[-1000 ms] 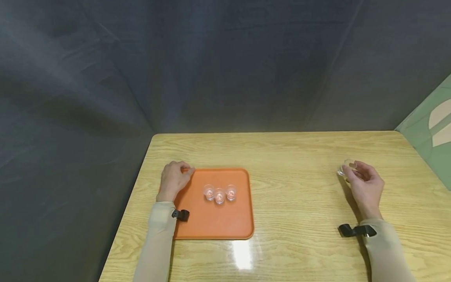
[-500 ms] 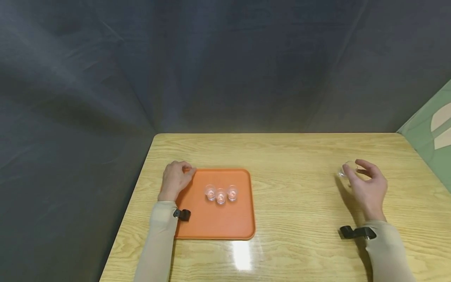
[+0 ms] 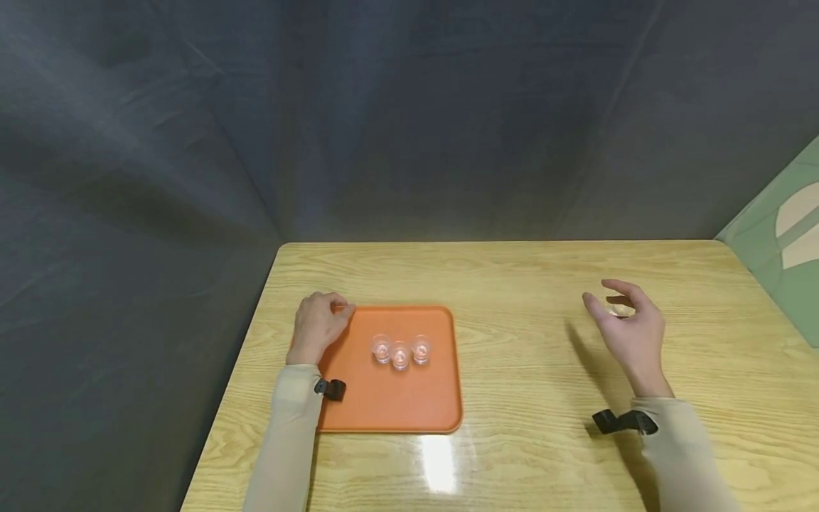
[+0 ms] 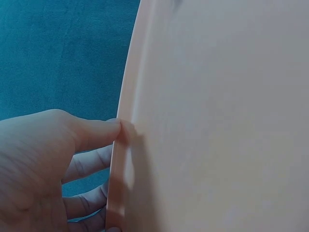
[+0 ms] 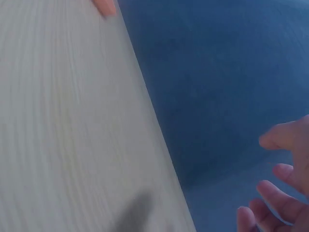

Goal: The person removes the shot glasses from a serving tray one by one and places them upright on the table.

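Observation:
My left hand (image 3: 318, 327) grips the orange tray (image 3: 392, 405) at its far left corner. In the left wrist view, the thumb lies on the tray rim (image 4: 117, 166) and the other fingers reach its outer side. Three small clear shot glasses (image 3: 400, 357) stand close together on the tray. Over the right part of the table, my right hand (image 3: 630, 341) hovers with thumb and fingers spread, holding nothing. Another clear shot glass (image 3: 618, 311) shows through the gap between thumb and fingers, mostly hidden behind the hand.
The light wood table (image 3: 525, 384) ends at a dark cloth (image 3: 448, 121) behind and on the left. A green panel with pale shapes (image 3: 777, 235) borders the far right. Glare (image 3: 438, 462) lies in front of the tray.
My right hand has let go of the shot glass, spread its fingers and moved left. The left hand has kept its grip on the tray, which stays in place.

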`<control>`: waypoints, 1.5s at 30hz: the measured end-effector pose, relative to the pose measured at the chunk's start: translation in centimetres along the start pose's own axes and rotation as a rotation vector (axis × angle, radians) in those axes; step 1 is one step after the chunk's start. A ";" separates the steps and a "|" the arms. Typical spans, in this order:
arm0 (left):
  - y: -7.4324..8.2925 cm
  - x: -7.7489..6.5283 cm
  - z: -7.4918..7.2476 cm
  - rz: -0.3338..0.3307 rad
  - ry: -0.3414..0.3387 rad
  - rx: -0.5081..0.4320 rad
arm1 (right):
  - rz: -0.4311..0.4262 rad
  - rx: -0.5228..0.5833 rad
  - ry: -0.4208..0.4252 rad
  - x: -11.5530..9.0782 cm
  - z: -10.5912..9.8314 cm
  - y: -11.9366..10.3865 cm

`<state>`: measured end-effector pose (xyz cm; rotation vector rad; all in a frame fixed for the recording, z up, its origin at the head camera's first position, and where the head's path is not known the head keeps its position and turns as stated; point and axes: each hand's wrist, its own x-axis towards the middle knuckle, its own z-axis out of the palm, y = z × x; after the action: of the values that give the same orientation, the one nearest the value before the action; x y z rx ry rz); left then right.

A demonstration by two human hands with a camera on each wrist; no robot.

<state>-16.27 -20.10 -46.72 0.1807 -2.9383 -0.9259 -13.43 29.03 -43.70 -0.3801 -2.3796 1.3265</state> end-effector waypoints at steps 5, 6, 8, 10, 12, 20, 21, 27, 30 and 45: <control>0.0 0.0 0.0 0.000 -0.004 -0.007 | -0.083 0.001 -0.088 -0.9 1.8 -1.3; 0.0 0.0 0.0 -0.002 -0.005 -0.010 | -0.097 0.004 -0.105 -1.0 2.1 -1.5; 0.0 0.0 0.0 0.003 -0.005 -0.011 | -0.122 0.002 -0.134 -1.4 2.6 -1.9; 0.0 0.0 0.0 0.004 -0.006 -0.012 | -0.148 0.000 -0.161 -1.7 3.1 -2.2; 0.1 -0.1 0.0 0.001 -0.009 -0.013 | -0.164 -0.001 -0.186 -2.1 3.7 -2.6; 0.1 -0.1 -0.1 -0.005 -0.013 -0.015 | -0.208 0.045 -0.306 -3.3 5.8 -3.8; 0.1 -0.2 -0.1 -0.005 -0.013 -0.016 | -0.213 0.056 -0.320 -3.5 6.1 -3.9; 0.0 -0.1 -0.1 -0.002 -0.010 -0.010 | -0.229 0.111 -0.423 -4.6 7.7 -4.9; 0.0 -0.1 -0.1 0.003 -0.007 -0.007 | -0.241 0.126 -0.467 -5.1 8.6 -5.3; 0.1 -0.1 -0.1 -0.005 -0.013 -0.003 | -0.259 0.164 -0.643 -8.3 11.9 -6.8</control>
<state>-16.15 -20.06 -46.63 0.1827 -2.9501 -0.9355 -11.78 13.15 -45.18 0.4591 -2.6494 1.6791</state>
